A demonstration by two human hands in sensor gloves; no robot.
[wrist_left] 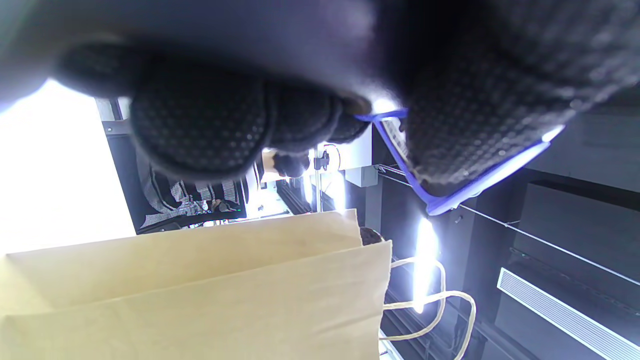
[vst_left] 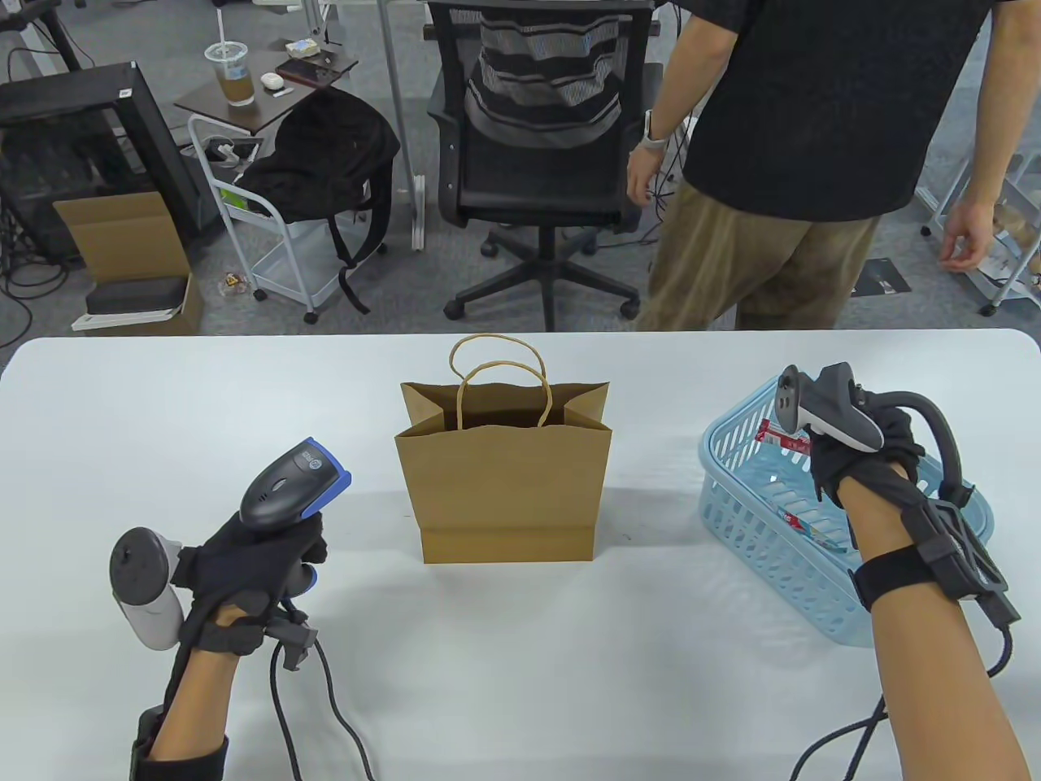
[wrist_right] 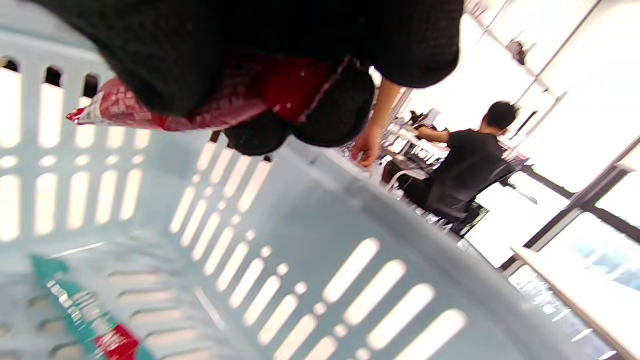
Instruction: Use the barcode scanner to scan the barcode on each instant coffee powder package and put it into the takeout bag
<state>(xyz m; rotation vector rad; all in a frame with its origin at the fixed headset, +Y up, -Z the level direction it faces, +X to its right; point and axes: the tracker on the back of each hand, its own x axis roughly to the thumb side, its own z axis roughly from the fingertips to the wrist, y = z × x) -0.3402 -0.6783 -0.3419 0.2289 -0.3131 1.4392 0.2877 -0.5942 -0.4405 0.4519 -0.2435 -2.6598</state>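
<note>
My left hand grips a grey barcode scanner with a blue nose, raised at the table's left and aimed toward the brown paper takeout bag, which stands open at the centre. My right hand is over the light-blue basket at the right and pinches a red coffee package just above the basket's inside. Another package, teal and red, lies on the basket floor. In the left wrist view the bag sits below my curled fingers.
The scanner's black cable trails to the near table edge. Behind the table stand a person in a black shirt and a black office chair.
</note>
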